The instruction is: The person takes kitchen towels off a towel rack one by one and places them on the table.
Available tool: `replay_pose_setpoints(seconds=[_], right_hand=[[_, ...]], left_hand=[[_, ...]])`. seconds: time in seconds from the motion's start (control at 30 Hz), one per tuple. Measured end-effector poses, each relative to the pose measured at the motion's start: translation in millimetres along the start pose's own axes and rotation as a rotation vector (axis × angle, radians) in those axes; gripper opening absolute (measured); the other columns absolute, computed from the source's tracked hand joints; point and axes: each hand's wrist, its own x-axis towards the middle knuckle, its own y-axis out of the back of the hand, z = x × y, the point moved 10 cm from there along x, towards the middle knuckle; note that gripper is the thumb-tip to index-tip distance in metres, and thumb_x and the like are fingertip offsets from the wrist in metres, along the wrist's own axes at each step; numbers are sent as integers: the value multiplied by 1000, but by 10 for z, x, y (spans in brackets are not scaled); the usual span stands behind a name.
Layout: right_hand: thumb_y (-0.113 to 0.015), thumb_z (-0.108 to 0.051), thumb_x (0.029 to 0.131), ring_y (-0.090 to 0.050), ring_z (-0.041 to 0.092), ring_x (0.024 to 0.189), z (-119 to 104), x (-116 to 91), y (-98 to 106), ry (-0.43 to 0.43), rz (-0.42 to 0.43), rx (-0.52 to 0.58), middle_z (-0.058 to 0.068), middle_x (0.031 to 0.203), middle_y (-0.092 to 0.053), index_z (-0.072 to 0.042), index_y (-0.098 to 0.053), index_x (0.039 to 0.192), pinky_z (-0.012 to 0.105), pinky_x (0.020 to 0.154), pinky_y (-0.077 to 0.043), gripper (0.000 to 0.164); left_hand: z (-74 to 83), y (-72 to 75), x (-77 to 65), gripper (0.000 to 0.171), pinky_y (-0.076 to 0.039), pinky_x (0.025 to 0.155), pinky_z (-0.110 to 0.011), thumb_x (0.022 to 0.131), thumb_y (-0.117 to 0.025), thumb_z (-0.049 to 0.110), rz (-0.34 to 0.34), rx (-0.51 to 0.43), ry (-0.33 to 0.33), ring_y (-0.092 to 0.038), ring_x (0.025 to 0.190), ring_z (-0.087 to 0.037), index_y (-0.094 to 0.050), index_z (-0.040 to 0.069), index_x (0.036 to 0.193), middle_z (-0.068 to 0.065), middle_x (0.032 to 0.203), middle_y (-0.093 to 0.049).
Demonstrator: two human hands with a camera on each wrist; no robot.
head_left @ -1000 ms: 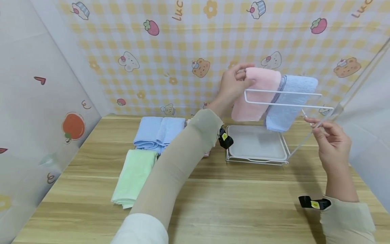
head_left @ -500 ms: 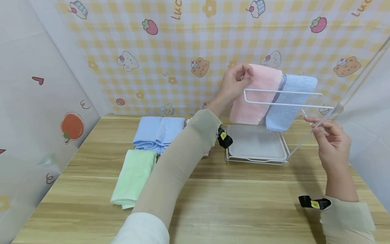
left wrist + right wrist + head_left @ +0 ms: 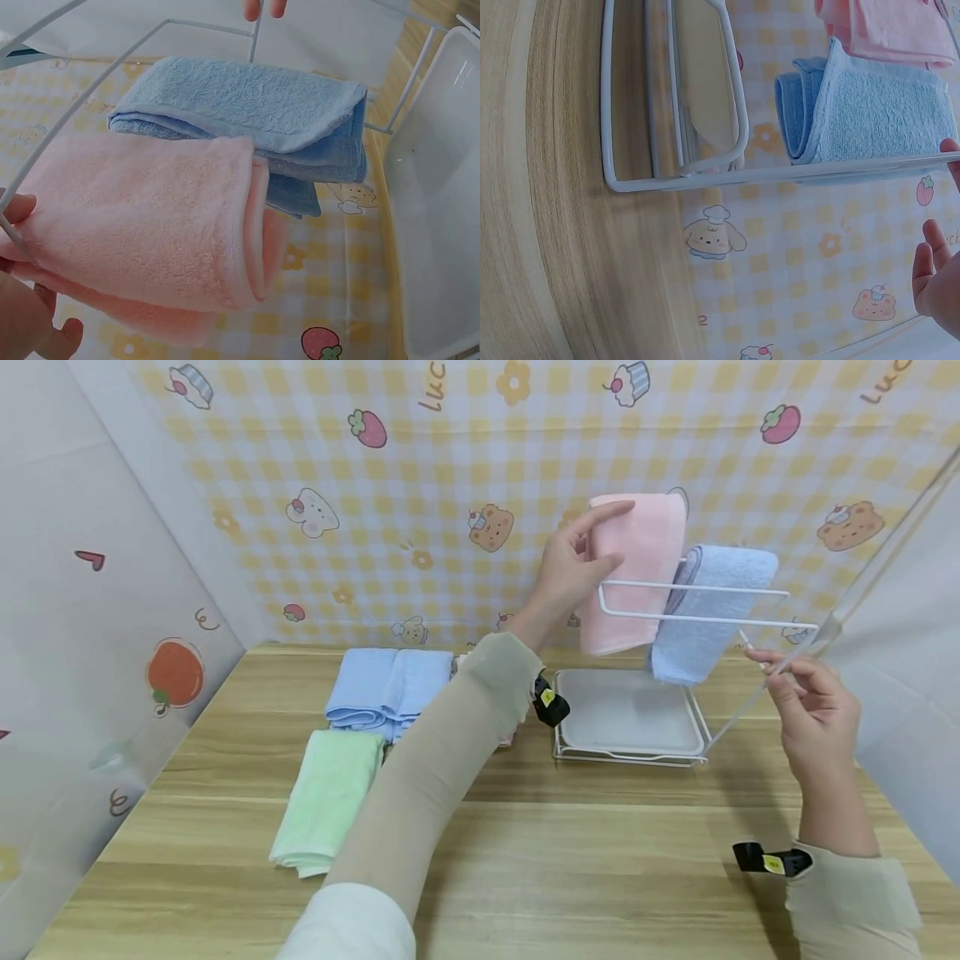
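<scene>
up against a yellow-checked wall [image 3: 420, 468], printed with bears, strawberries and cupcakes, and down onto a wood-grain table [image 3: 562, 877]. over to the left hand [image 3: 570, 568], and gripping the pink towel [image 3: 645, 539] by its left side, with forefinger and thumb across the front. held high, folded over, behind the front bars of the white rack [image 3: 712, 619]; hard to tell whether touching the rear bar. across to the right hand [image 3: 825, 718], and pinching the rack's right upright between thumb and forefinger, steadily apart from any cloth. just to the right of the pink towel, draped on the rack and hanging at a slant: the blue towel [image 3: 731, 568], folded in layers, plain to see from both wrists. down at the rack's foot, the pale tray [image 3: 630, 714], lying flat inside the wire base. away to the left on the wood, side by side, the folded blue towels [image 3: 390, 685], and nearer in front, the green towel [image 3: 326, 802]. half hidden by the left beige sleeve [image 3: 427, 768], a sliver of pink cloth [image 3: 507, 741]. round both wrists, black straps [image 3: 551, 702] with yellow labels.
</scene>
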Motion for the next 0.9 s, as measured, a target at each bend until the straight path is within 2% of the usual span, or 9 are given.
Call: replay_pose_setpoints(seconds=[0.17,0.27,0.43,0.57,0.7,0.8,0.9], right_hand=[[-54,16,92,-57,24,122,4,-7,-10,-3,-3,-6,10,107,-76,14,-62,91,21,90,-44,8],[-54,16,92,-50,23,125,-1,-7,-7,-5,-5,-60,8,109,-76,12,-64,90,18,83,-44,11],[-56,11,94,-41,20,122,-8,-10,4,-5,-17,-173,4,113,-75,10,-65,91,15,78,-42,9],[-54,13,94,-50,25,126,20,-18,2,-35,-30,-49,9,113,-75,15,-62,96,19,96,-43,9],[-50,18,94,-59,27,121,41,-19,9,-59,-31,64,13,113,-74,18,-60,98,27,113,-38,11],[-49,18,94,-60,27,121,44,-16,7,-65,-32,84,14,113,-73,19,-58,98,30,116,-34,11],[-49,18,93,-60,27,120,49,-11,-5,-72,-35,96,15,113,-73,20,-58,98,30,116,-34,10]], left_hand=[[103,45,-24,54,-53,84,-16,88,-65,-10,46,12,-110,-49,120,-4,-63,20,134,8,151,-46],[182,78,-43,54,-54,86,-16,88,-64,-11,73,8,-170,-49,123,-4,-63,17,134,8,152,-46],[265,128,-75,54,-57,82,-20,87,-62,-15,97,-49,-221,-58,111,-9,-62,13,134,4,147,-52],[294,191,-114,53,-58,80,-22,89,-60,-15,119,-114,-220,-63,104,-12,-61,12,134,3,146,-52],[363,287,-204,51,-59,76,-23,90,-59,-15,165,-155,-222,-66,101,-15,-61,9,134,1,144,-52],[412,386,-286,51,-58,78,-23,89,-58,-16,223,-172,-221,-65,104,-15,-60,8,134,-1,144,-52],[392,499,-324,52,-59,82,-25,89,-59,-17,287,-213,-205,-64,107,-14,-61,10,134,3,144,-52]])
